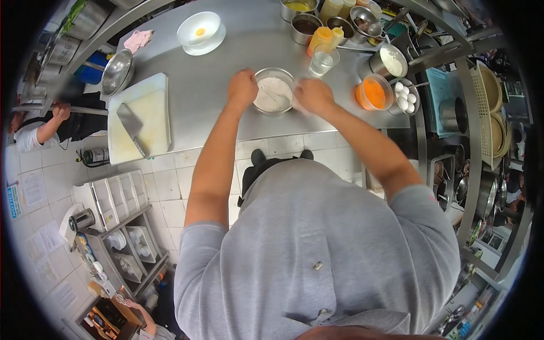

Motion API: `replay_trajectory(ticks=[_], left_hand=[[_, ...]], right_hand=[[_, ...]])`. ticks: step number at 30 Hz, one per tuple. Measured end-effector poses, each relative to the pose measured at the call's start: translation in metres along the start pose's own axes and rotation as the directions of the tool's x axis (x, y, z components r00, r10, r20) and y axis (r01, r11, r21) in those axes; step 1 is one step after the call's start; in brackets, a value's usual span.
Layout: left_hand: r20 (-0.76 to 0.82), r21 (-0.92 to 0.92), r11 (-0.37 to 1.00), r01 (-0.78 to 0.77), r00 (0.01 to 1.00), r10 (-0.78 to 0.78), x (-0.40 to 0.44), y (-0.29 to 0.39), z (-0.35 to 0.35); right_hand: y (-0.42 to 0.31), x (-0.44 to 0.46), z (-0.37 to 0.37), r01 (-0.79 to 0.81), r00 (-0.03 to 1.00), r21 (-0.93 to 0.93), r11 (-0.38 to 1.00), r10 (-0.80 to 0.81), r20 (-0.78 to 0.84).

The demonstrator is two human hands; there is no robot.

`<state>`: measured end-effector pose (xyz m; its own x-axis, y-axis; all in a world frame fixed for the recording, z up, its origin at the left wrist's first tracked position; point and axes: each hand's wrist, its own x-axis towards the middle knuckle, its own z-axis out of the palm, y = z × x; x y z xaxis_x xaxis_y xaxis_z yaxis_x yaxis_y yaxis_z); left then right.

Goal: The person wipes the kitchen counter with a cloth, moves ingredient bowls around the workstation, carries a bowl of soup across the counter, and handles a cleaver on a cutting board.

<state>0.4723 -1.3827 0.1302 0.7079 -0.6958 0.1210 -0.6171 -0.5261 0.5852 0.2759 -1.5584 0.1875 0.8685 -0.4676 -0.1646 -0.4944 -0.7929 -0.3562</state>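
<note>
On the grey steel surface (198, 99), keep the round silver metal bowl (275, 73) of off-white powder (273, 95) steady and level between bare left hand (242, 88) and blurred bare right hand (313, 96), apart at opposite sides, too indistinct to call clamped.

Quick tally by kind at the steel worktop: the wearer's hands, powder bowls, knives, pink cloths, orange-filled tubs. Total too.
Hands: 2, left hand and right hand
Powder bowl: 1
Knife: 1
Pink cloth: 1
Orange-filled tub: 1
Total: 6
</note>
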Motion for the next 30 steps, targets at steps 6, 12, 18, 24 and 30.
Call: replay_trajectory(ticks=[6, 12, 18, 24, 30], left_hand=[[0.554, -0.526, 0.565, 0.636, 0.760, -0.340, -0.065, 0.002, -0.054], [0.374, -0.630, 0.574, 0.523, 0.852, -0.366, -0.024, 0.002, -0.040], [0.464, -0.460, 0.714, 0.527, 0.829, -0.312, 0.010, 0.003, -0.022], [0.448, -0.708, 0.332, 0.624, 0.759, -0.472, -0.030, 0.024, -0.011], [0.430, -0.777, 0.256, 0.575, 0.782, -0.451, -0.084, 0.005, -0.018]], right_hand=[[0.072, -0.059, -0.026, -0.265, 0.963, 0.733, 0.626, 0.203, 0.175], [0.047, -0.020, -0.059, -0.051, 0.995, 0.824, 0.564, 0.097, -0.004], [0.014, 0.028, -0.018, -0.100, 0.984, 0.459, 0.883, 0.157, -0.088], [0.016, -0.027, 0.058, -0.070, 0.984, 0.685, 0.725, 0.162, -0.071], [0.061, -0.070, -0.011, -0.101, 0.980, 0.799, 0.593, 0.197, -0.023]])
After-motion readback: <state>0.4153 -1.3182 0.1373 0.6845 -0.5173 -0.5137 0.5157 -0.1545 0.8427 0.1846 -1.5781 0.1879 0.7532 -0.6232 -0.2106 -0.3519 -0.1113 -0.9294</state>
